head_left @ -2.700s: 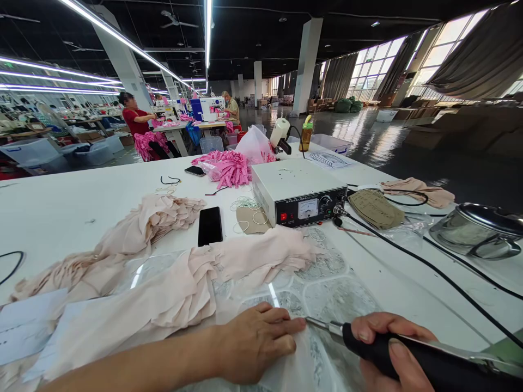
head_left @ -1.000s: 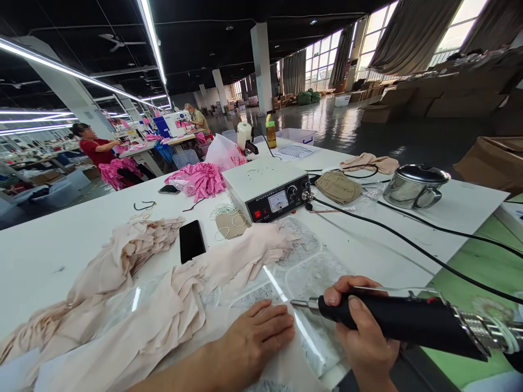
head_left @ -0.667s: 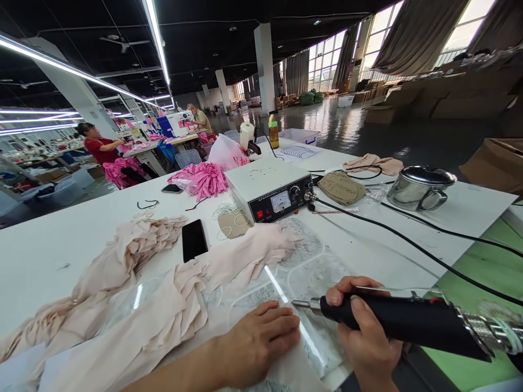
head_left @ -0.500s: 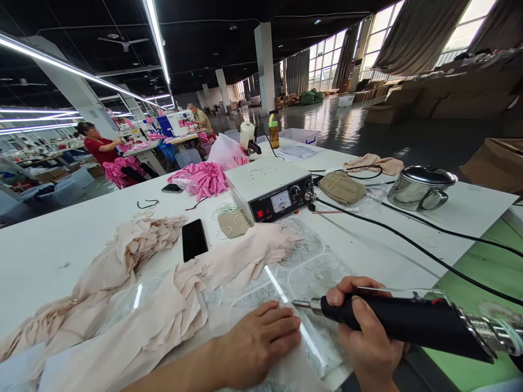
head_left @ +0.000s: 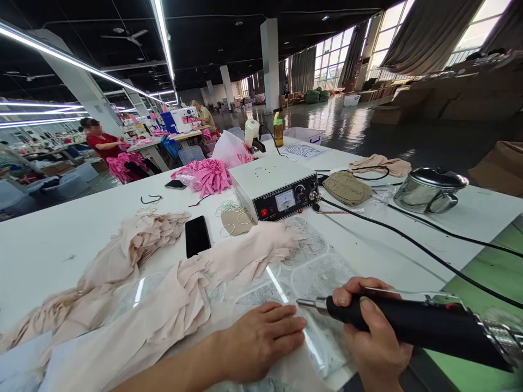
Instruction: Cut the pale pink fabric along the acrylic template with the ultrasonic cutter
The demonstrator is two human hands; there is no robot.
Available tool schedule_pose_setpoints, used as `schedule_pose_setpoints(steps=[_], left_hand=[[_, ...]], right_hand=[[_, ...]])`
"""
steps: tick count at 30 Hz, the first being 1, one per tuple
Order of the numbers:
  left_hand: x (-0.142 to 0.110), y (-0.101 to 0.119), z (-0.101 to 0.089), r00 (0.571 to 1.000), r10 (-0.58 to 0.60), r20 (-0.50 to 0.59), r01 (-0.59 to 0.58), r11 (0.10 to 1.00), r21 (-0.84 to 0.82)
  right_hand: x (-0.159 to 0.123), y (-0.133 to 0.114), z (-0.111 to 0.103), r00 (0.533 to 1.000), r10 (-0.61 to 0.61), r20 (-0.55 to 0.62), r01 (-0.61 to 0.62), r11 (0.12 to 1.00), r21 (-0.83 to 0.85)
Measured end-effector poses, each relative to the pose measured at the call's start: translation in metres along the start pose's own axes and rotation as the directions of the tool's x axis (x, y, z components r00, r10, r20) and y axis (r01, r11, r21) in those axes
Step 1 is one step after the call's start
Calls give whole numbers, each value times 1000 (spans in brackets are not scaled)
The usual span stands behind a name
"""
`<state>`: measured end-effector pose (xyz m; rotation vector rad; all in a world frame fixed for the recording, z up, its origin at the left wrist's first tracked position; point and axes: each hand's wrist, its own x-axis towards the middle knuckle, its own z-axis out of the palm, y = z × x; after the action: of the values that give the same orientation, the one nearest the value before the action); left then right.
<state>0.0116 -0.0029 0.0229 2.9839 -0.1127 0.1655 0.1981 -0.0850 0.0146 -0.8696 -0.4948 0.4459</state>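
Observation:
My right hand is wrapped round a black handheld ultrasonic cutter, its metal tip pointing left, close by the fingertips of my other hand. Flat on a pale pink fabric piece lies my left hand, fingers stretched out and pressing down. Under the fabric is a clear, scratched plastic sheet with curved pale outlines. Stacks of cut pale pink fabric spread to the left, and another bundle lies above my left hand. Whether the tip touches the fabric I cannot tell.
A control box with a dial stands mid-table, its black cable running right. Around it are a phone, brown card patterns, a lidded steel mug and pink strips. Two people sit at sewing machines behind.
The view has shifted slightly, so most things appear a little further right. Both hands keep nearly the same pose, with the cutter's tip still beside my left fingertips.

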Motion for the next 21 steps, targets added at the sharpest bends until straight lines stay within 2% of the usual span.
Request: schedule_pose_setpoints(steps=[4,11,21], left_hand=[[0,-1,2,999,2,-46,-2,1000,3],[1,-1,3,998,23,-65,-21,999,31],[1,0,-2,999,26,-39,-25,1000,19]], right_hand=[[-1,-4,1,1000,19,-24,-18,999,43],[0,-5,5,999,28,-19,-27,997,66],[1,-5,3,999,48,-21,-46,996,81]])
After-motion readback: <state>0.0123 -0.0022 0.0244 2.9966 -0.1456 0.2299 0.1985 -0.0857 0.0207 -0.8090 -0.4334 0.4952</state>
